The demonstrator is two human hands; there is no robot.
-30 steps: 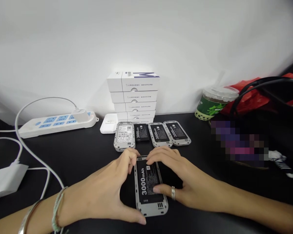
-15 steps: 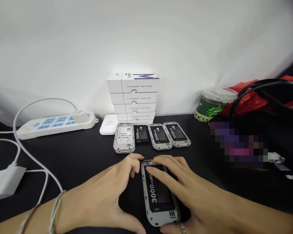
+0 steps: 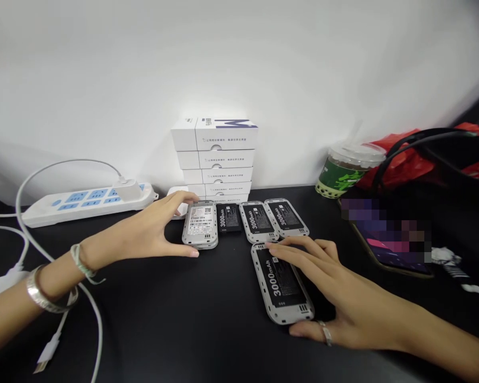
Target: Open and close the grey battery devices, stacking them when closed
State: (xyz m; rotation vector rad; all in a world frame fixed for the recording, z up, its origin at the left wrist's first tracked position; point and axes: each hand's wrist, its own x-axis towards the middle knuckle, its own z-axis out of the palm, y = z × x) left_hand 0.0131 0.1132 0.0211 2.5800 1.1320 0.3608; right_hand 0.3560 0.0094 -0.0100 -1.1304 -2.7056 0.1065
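Observation:
My left hand point(image 3: 147, 226) reaches to a small stack of grey device shells, its thumb and fingers apart at the left side of the labelled top shell point(image 3: 200, 223). Whether the fingertips touch it, I cannot tell. To the right, my right hand point(image 3: 323, 282) spans a grey device shell with a black 3000mAh battery seated in it point(image 3: 281, 282). Its fingers lie at the shell's top and right edge, the thumb at the lower edge. A loose black battery point(image 3: 229, 218) lies beside the stack. Two more shells with batteries, one point(image 3: 258, 222) and another point(image 3: 286, 217), lie farther right.
White boxes point(image 3: 223, 141) are stacked against the wall. A white power strip point(image 3: 83, 205) and white cables point(image 3: 93, 308) lie at left. On the right are a lidded drink cup point(image 3: 345, 170), a phone point(image 3: 387, 250) and a red bag point(image 3: 399, 159).
My left hand has moved up and left to the stack of shells. With my right hand, the shell holding a battery has shifted right and away, close to the row of others.

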